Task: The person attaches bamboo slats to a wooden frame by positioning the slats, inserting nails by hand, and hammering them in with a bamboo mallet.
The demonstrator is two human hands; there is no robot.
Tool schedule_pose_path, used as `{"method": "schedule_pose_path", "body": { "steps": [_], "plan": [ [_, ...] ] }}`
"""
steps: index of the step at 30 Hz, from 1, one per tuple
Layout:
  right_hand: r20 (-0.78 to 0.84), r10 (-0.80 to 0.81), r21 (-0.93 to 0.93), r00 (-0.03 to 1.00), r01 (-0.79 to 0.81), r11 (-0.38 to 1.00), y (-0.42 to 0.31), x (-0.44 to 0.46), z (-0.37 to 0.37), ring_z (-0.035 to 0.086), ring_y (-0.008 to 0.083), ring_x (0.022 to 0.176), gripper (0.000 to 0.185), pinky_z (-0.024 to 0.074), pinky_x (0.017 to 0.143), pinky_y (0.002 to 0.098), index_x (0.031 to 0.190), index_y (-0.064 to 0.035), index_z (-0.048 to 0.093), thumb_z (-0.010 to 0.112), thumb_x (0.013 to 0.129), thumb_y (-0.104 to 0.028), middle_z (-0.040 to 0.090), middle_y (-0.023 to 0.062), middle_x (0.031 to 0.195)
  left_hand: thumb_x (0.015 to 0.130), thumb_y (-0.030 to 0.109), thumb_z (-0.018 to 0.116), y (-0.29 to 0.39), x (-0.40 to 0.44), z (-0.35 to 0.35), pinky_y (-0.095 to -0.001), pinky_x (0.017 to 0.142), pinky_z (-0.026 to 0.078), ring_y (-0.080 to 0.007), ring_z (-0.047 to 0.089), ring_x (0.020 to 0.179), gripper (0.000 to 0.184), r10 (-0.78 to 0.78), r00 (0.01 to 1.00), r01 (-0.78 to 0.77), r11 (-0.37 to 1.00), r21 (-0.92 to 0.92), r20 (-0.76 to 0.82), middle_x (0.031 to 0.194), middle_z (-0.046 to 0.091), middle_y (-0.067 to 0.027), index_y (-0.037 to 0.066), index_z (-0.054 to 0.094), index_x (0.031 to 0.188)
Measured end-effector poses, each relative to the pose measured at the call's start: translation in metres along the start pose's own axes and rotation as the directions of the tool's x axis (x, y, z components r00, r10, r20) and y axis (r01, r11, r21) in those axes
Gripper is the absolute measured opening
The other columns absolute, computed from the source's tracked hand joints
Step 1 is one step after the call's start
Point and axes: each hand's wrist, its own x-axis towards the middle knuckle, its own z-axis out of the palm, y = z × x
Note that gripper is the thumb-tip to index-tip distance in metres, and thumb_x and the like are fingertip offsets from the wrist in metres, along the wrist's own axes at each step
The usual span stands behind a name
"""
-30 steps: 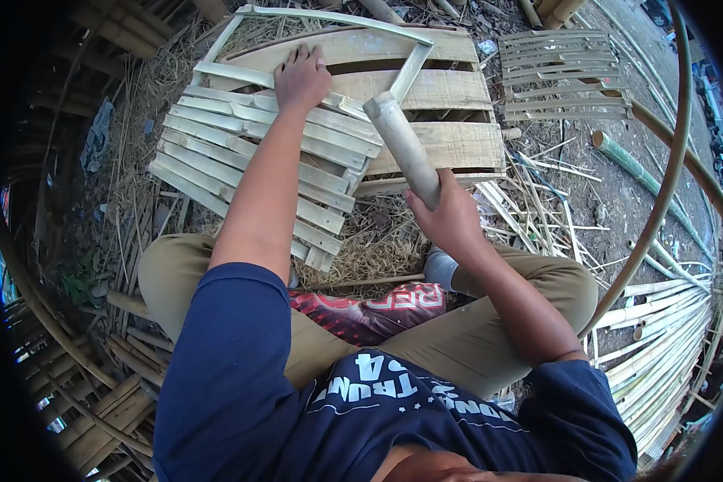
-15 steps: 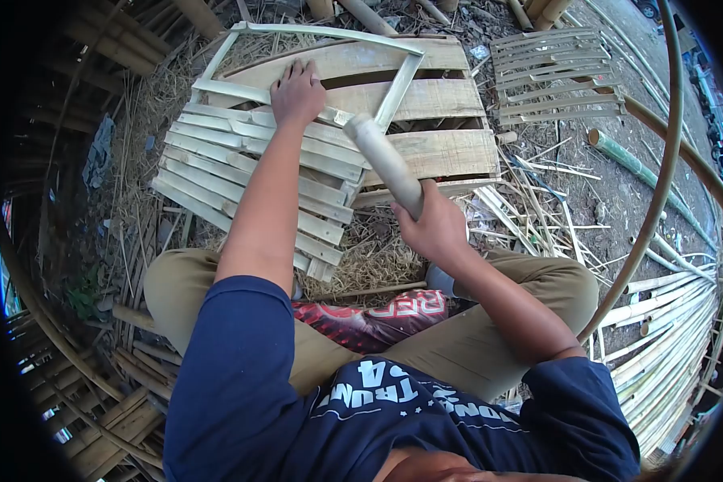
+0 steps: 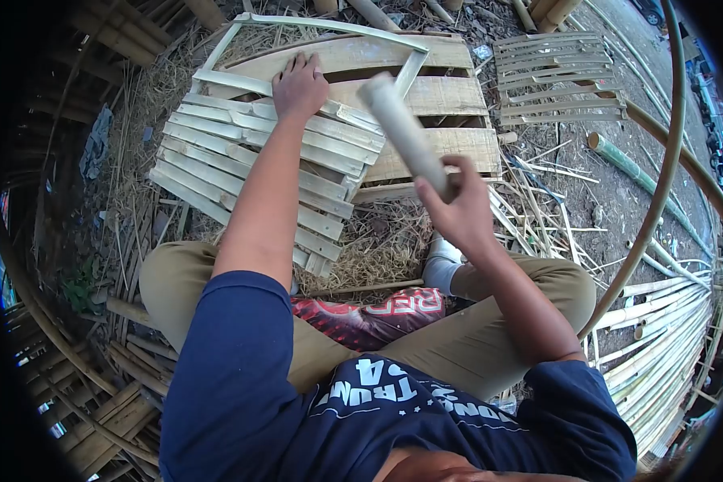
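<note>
My left hand point(image 3: 300, 87) lies flat, fingers stretched, over the upper slats of a bamboo slat panel point(image 3: 241, 153). The panel has several pale split strips side by side, and its open frame point(image 3: 321, 28) reaches past them at the far end. In my right hand point(image 3: 460, 205) is a thick, pale round stick point(image 3: 406, 132), tilted up to the left above the panel's right edge and blurred by motion. My thumb and fingers wrap round its near end. Under the panel is a low platform of wooden boards point(image 3: 430, 98) with gaps between them.
Another slatted bamboo panel point(image 3: 558, 76) lies on the ground at the upper right, near a green bamboo pole point(image 3: 651, 185). Long split strips point(image 3: 659, 345) are piled at the right. A curved pole point(image 3: 663, 193) arches close by. Straw and shavings point(image 3: 377, 245) lie before my crossed legs.
The stick and my right hand have moved slightly right, and the grip looks looser. My left hand stays in place on the panel.
</note>
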Motion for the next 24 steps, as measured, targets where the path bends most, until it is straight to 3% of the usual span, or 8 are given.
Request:
{"method": "schedule_pose_path", "body": {
  "steps": [1,4,5,9,19,22,23,24],
  "plan": [
    [-0.184,-0.232,0.012,0.955,0.239,0.971,0.004,0.000,0.000,0.074,0.0447,0.078,0.054,0.0581,0.070,0.0499,0.122,0.0031,0.056,0.080,0.083,-0.026,0.073,0.0275,0.087,0.105,0.030,0.041,-0.001,0.000,0.000,-0.0478,0.124,0.027,-0.0256,0.039,0.154,0.052,-0.004,1.000,0.004,1.000,-0.005,-0.002,0.166,0.044,-0.0082,0.021,0.052,0.156],
    [0.069,-0.029,-0.457,0.997,0.058,0.888,0.032,0.009,0.018,0.074,0.0457,0.082,0.050,0.0580,0.073,0.0513,0.119,0.0009,0.059,0.080,0.080,-0.021,0.074,0.0262,0.089,0.105,0.030,0.042,0.001,-0.012,-0.001,-0.0476,0.124,0.026,-0.0254,0.039,0.154,0.052,-0.017,0.999,0.017,1.000,0.000,0.035,0.166,0.044,-0.0080,0.021,0.053,0.156],
    [0.240,-0.059,-0.504,0.969,0.177,0.846,0.055,0.015,0.022,0.073,0.0466,0.084,0.043,0.0570,0.077,0.0543,0.113,-0.0005,0.063,0.078,0.078,-0.019,0.074,0.0250,0.090,0.105,0.031,0.042,0.003,-0.004,-0.007,-0.0475,0.124,0.026,-0.0254,0.039,0.154,0.052,-0.009,1.000,0.009,1.000,0.007,0.030,0.166,0.044,-0.0079,0.021,0.053,0.155],
    [0.155,-0.036,-0.328,0.987,0.085,0.941,0.025,0.003,0.022,0.073,0.0456,0.088,0.043,0.0566,0.080,0.0543,0.110,0.0011,0.065,0.080,0.076,-0.021,0.074,0.0265,0.090,0.105,0.030,0.043,0.003,-0.003,-0.006,-0.0476,0.124,0.027,-0.0247,0.039,0.154,0.052,-0.040,0.999,0.040,0.999,0.006,0.037,0.166,0.044,-0.0070,0.022,0.053,0.155],
    [0.154,0.084,-0.257,0.984,-0.043,0.966,0.039,0.009,0.020,0.074,0.0424,0.082,0.047,0.0579,0.076,0.0485,0.107,0.0083,0.063,0.080,0.077,-0.023,0.073,0.0288,0.091,0.105,0.030,0.041,0.001,-0.002,-0.003,-0.0478,0.124,0.027,-0.0247,0.038,0.154,0.052,-0.023,1.000,0.024,1.000,-0.007,0.015,0.166,0.043,-0.0069,0.021,0.054,0.155],
    [0.031,0.125,-0.079,0.992,-0.123,0.989,0.018,0.001,0.008,0.074,0.0346,0.075,0.045,0.0579,0.072,0.0447,0.108,0.0077,0.062,0.079,0.079,-0.022,0.073,0.0249,0.087,0.105,0.030,0.040,0.004,-0.003,-0.004,-0.0480,0.124,0.027,-0.0247,0.038,0.154,0.052,-0.032,0.999,0.033,0.999,-0.015,0.012,0.166,0.044,-0.0063,0.022,0.054,0.155],
    [-0.102,0.112,0.122,0.988,-0.100,0.988,0.013,-0.003,0.006,0.073,0.0277,0.073,0.044,0.0571,0.069,0.0417,0.109,0.0073,0.061,0.079,0.081,-0.021,0.072,0.0207,0.083,0.105,0.030,0.040,0.003,0.000,-0.005,-0.0483,0.124,0.027,-0.0245,0.038,0.154,0.052,-0.028,1.000,0.028,0.999,-0.015,0.010,0.166,0.044,-0.0061,0.022,0.053,0.155],
    [-0.331,-0.022,0.263,0.943,0.114,0.958,0.008,-0.007,0.013,0.074,0.0358,0.076,0.043,0.0574,0.072,0.0457,0.108,0.0072,0.062,0.080,0.082,-0.021,0.072,0.0229,0.083,0.105,0.030,0.040,0.003,0.002,-0.007,-0.0485,0.124,0.027,-0.0243,0.038,0.154,0.053,-0.030,0.999,0.030,0.999,-0.016,0.011,0.167,0.043,-0.0059,0.022,0.052,0.156]
  ]
}}
